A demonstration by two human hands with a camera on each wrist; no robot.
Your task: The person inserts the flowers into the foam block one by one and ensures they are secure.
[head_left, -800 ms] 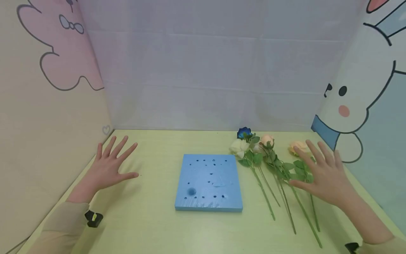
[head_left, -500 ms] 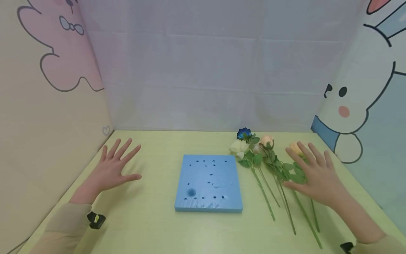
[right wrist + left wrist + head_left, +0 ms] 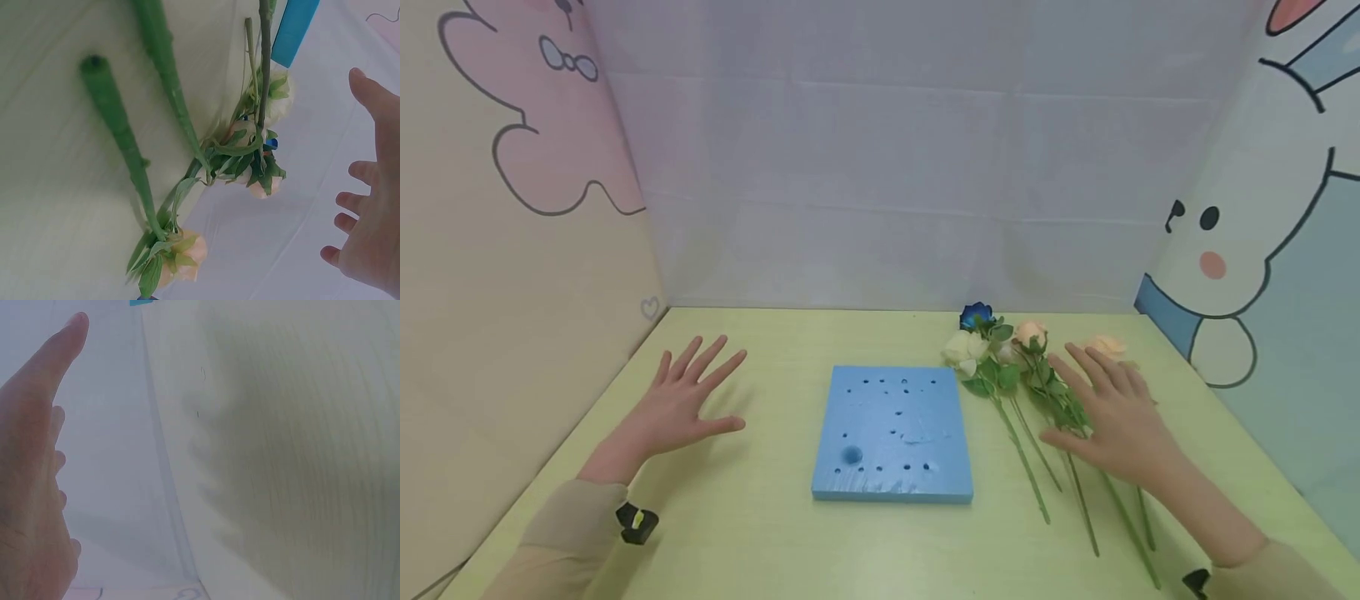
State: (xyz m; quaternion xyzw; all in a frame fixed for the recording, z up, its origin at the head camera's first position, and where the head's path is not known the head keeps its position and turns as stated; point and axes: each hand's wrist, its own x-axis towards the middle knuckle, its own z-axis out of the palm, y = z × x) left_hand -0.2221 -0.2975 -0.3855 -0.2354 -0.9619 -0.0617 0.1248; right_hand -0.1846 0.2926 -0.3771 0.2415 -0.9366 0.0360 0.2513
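My left hand point(image 3: 679, 414) hovers over the left part of the table, fingers spread and holding nothing; its shadow falls on the tabletop in the left wrist view. My right hand point(image 3: 1116, 425), also spread and free of any object, is held above the flower stems on the right. Beneath and beside it lie several artificial roses: a blue rose point(image 3: 977, 316), a white rose point(image 3: 966, 348), a pink rose point(image 3: 1031, 334) and a peach rose point(image 3: 1107, 345) partly behind the fingers. Green stems point(image 3: 119, 137) point toward the front edge. Between the hands lies a blue foam block point(image 3: 880, 417) with small holes.
A pale yellow-green table point(image 3: 760, 533) carries everything. A whitish cloth wall point(image 3: 880, 167) closes off the back. Side panels with cartoon drawings stand left and right, the right one showing a rabbit point(image 3: 1225, 242).
My right hand has moved left, from near the peach rose to over the middle stems. My left hand has drifted slightly right and down. The block and roses stay put.
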